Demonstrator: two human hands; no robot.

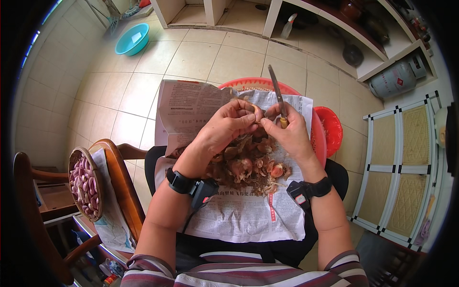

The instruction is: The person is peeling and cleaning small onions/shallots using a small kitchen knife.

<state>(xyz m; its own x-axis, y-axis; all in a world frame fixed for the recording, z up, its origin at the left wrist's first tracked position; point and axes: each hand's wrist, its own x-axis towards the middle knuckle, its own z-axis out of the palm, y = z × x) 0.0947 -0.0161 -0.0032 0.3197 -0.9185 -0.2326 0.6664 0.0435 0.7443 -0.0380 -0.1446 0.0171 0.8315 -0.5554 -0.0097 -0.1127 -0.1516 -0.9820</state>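
My left hand (227, 122) pinches a small bulb (258, 113), apparently a shallot with papery skin on it. My right hand (292, 125) grips a knife (275, 84) by its yellowish handle, blade pointing up and away from me. The right thumb and fingertips touch the bulb too. Below my hands, a pile of unpeeled shallots (244, 166) with dry skins and roots lies on newspaper (244, 222) spread over my lap. The newspaper's far part overlaps a red plastic colander (287, 86).
At left, a woven basket (71, 152) of pinkish peeled bulbs (84, 179) stands on a wooden chair (123, 175). A red plastic bag (328, 131) is beyond the colander's right side. A turquoise basin (132, 39) sits on the tiled floor. Right are a gas cylinder (394, 80) and white-framed panels (382, 143).
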